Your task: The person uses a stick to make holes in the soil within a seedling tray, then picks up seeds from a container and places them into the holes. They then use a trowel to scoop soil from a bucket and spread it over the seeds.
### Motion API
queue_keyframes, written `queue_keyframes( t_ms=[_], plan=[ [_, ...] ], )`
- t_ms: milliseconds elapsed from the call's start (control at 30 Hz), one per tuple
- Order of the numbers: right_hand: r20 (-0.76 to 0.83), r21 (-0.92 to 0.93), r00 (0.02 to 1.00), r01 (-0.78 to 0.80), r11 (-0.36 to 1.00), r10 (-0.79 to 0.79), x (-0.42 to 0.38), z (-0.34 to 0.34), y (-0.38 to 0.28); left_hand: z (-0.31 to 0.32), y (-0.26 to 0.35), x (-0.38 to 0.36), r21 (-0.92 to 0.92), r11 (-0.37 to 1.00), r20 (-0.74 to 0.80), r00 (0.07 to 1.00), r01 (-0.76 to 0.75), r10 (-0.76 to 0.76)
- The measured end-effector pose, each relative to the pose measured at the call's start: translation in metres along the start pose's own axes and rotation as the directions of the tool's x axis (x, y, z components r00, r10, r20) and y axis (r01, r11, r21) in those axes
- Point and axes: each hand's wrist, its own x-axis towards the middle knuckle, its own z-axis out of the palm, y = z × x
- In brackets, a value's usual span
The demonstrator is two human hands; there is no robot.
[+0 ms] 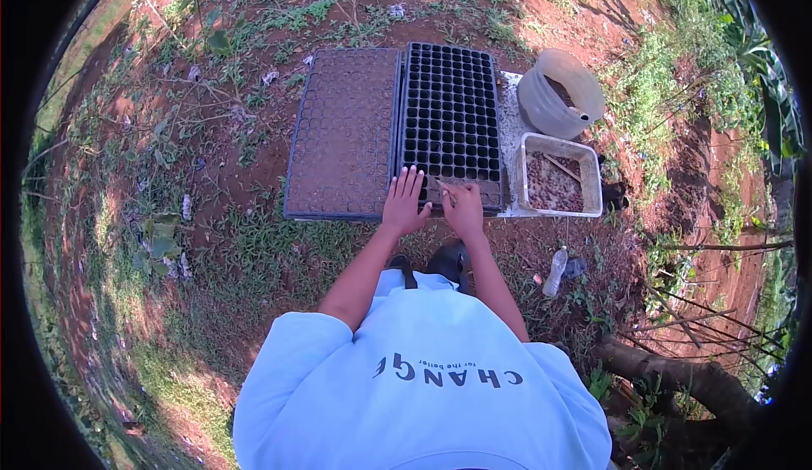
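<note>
My left hand [406, 202] lies with its fingers stretched out on the near left part of a black seedling tray [451, 106]. Just right of it, my right hand [462, 206] is over the tray's near rows, its fingers bent around a small thin stick-like thing [443, 184]. Most cells of this tray look dark and hollow, while those nearest me hold brown soil. Beside it on the left stands a second tray [345, 132] filled with soil up to its cell rims.
To the right, a whitish rectangular tub [560, 174] holds brown material and a stick. Behind it stands a translucent round bucket [560, 92]. A plastic bottle [555, 271] lies on the ground, and a thick branch [677, 374] is at the lower right.
</note>
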Motion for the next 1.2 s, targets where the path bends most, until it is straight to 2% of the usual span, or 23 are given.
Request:
queue_keyframes(
  t_ms=[633,1200],
  plan=[
    [0.036,0.11,0.998,-0.062,0.992,0.059,-0.012,-0.002,0.003,-0.002,-0.001,-0.002,-0.006,1.0,0.01,1.0,-0.007,0.007],
    [0.045,0.109,0.996,-0.087,0.99,0.082,-0.008,-0.002,0.005,-0.001,0.0,-0.002,-0.006,1.0,-0.001,1.0,-0.009,0.009]
  ],
)
